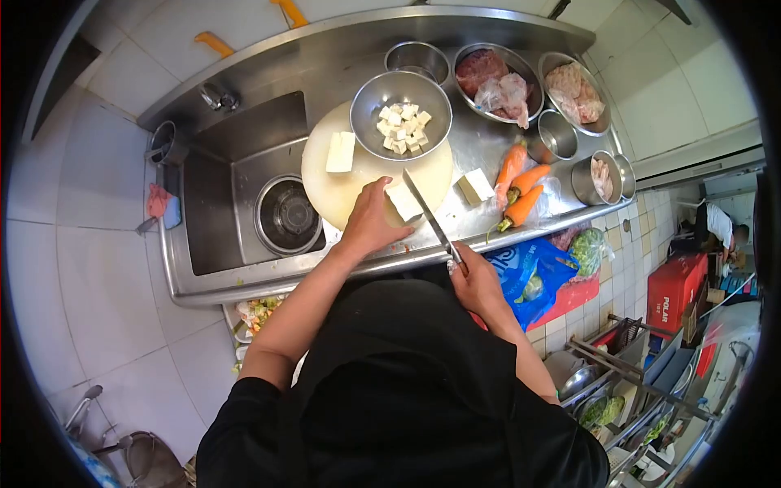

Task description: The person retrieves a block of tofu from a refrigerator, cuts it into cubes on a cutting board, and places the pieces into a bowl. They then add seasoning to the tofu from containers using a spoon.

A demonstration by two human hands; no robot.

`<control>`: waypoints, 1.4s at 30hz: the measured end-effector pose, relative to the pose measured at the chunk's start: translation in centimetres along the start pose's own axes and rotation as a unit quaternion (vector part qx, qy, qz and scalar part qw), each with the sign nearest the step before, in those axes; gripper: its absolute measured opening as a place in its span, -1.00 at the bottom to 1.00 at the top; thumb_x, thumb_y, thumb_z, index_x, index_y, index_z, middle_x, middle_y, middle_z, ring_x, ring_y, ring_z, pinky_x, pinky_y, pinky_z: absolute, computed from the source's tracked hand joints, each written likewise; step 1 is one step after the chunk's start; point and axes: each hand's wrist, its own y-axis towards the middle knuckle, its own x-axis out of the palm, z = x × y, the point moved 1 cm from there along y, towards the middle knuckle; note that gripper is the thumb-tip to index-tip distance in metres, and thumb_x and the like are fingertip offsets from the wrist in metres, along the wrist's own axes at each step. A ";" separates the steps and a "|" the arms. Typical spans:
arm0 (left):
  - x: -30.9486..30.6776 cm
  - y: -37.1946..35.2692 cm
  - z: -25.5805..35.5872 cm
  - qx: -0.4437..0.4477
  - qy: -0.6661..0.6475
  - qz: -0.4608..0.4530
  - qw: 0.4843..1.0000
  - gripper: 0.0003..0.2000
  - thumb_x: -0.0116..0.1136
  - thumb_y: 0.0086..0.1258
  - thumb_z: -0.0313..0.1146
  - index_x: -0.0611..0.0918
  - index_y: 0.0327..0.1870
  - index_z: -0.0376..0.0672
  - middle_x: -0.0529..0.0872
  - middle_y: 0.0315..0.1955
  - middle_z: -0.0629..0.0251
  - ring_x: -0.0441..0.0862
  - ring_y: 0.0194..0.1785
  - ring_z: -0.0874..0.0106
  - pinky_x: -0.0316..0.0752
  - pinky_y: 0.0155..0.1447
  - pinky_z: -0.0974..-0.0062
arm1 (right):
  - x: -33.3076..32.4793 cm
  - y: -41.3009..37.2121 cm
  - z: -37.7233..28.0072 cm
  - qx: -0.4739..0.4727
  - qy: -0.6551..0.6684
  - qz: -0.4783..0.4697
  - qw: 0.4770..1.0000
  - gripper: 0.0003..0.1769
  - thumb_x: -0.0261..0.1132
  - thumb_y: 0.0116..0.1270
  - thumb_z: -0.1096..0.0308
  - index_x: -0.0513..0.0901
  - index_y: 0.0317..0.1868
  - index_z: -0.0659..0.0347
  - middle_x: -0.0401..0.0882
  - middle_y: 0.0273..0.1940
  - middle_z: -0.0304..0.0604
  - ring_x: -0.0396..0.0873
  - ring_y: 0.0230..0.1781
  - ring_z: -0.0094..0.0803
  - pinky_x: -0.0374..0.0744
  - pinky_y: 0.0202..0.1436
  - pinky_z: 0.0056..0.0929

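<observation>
My right hand [478,285] is closed around the handle of a kitchen knife [427,210], whose blade slants up and left along the right side of a white tofu block [402,203]. Beside that block's left side is my left hand [370,221], with thumb and fingers spread apart near its edges. The block rests on a round white cutting board [325,195]. A second tofu block [341,153] lies at the board's left, and another tofu block [475,187] sits on the steel counter to the right. Tofu cubes [401,128] fill part of a metal bowl [363,104] at the board's far side.
A sink [213,195] with a round strainer pot [289,213] is on the left. Carrots [521,207], bowls of raw meat [482,73] and steel containers [553,134] stand right. Below the counter edge hangs a blue bag [521,272]. Another person [720,228] bends at far right.
</observation>
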 end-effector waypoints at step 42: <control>2.2 0.1 -2.3 0.093 -0.060 0.040 0.993 -0.37 0.63 0.15 -0.36 0.59 0.24 -0.31 0.48 0.19 0.09 0.59 0.27 0.15 0.63 0.45 0.26 | -0.4 0.7 -4.3 -0.057 -0.192 -0.091 0.976 -0.76 0.21 0.57 0.36 0.44 0.07 0.33 0.74 -0.20 0.28 0.80 -0.17 0.23 0.74 -0.11 0.15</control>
